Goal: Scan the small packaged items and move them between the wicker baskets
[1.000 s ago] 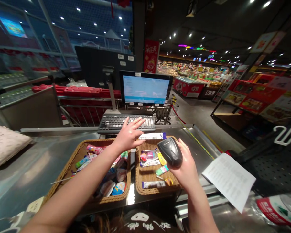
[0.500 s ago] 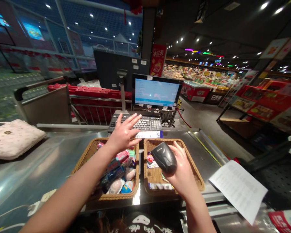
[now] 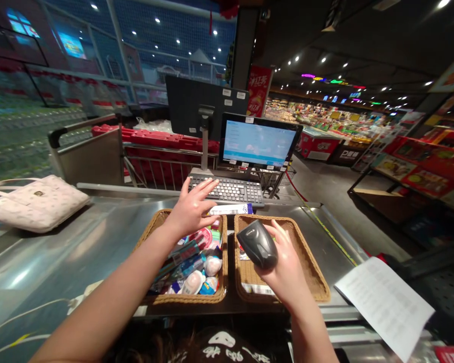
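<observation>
- my right hand (image 3: 283, 267) wrapped round black barcode scanner (image 3: 257, 244), over right wicker basket (image 3: 272, 220)
- my left hand (image 3: 191, 212) spread open over left wicker basket (image 3: 185, 298), near keyboard (image 3: 227, 189)
- steel surface (image 3: 60, 262) carries both baskets, pale handbag (image 3: 36, 204)
- beyond: monitor (image 3: 259, 141), supermarket displays (image 3: 325, 113)

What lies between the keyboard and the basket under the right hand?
In the head view, a white-and-blue packet lies there, just past the wicker basket.

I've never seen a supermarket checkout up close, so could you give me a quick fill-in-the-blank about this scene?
The right hand holds a black ____. Below the monitor sits a ____. A sheet of printed paper lies to the ____ of the wicker baskets.

Missing words: barcode scanner; keyboard; right.
</observation>
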{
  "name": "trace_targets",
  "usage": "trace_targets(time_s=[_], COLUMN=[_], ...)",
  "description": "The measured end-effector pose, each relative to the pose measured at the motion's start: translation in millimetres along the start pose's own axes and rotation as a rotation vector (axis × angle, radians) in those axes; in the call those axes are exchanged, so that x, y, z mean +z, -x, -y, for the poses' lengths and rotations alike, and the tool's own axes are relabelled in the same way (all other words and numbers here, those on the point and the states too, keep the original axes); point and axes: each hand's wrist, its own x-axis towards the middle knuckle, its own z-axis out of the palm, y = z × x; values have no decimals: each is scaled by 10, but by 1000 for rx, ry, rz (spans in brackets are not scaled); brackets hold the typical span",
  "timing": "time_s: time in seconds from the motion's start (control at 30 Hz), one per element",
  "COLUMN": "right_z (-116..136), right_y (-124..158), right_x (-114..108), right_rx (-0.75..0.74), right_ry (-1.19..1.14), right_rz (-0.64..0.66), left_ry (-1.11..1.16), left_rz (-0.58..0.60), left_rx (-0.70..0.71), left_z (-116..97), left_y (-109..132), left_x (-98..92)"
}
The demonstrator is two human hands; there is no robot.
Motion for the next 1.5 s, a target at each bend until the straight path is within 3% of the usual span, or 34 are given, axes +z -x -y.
trace_targets(time_s=[0.27, 0.73, 1.1, 1.3, 1.5], right_z=[43, 195, 278, 315, 129], right_y=[-42, -107, -148, -159, -99], right_x=[104, 307, 504, 616, 535], right_rx=[-26, -21, -9, -12, 15], right_ry=[-36, -99, -172, -186, -207], right_rz=[47, 169, 270, 351, 276], left_ry=[4, 6, -57, -78, 15], left_rz=[91, 317, 462, 463, 369], left_rx=[-81, -318, -537, -561, -400], left_z=[123, 506, 528, 409, 143], left_y=[309, 1201, 1704, 1650, 1151], left_x=[-44, 191, 255, 248, 319])
